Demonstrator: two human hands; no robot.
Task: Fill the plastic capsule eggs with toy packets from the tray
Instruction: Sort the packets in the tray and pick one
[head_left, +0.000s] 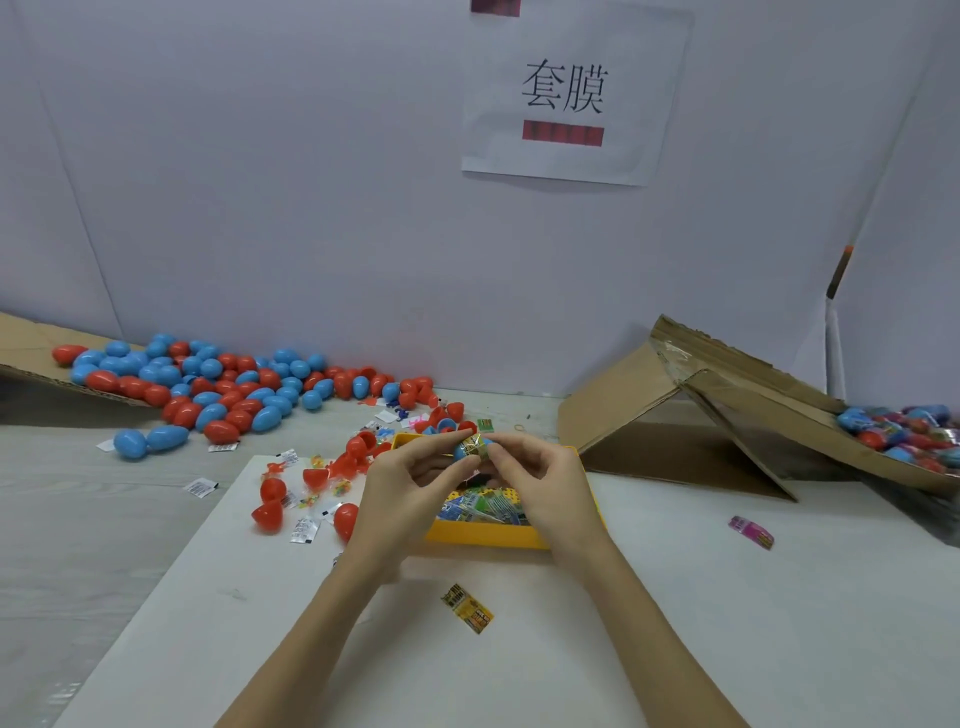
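Above the yellow tray, both hands meet around a blue capsule egg with a yellow patterned packet on it. My left hand pinches the egg from the left. My right hand pinches the packet and egg from the right. The tray holds several colourful toy packets. Red egg halves and small white packets lie just left of the tray. A pile of blue and red eggs spreads at the back left.
A yellow packet lies on the white board in front of the tray. A pink packet sits to the right. A cardboard box at the right holds wrapped eggs. A paper sign hangs on the wall.
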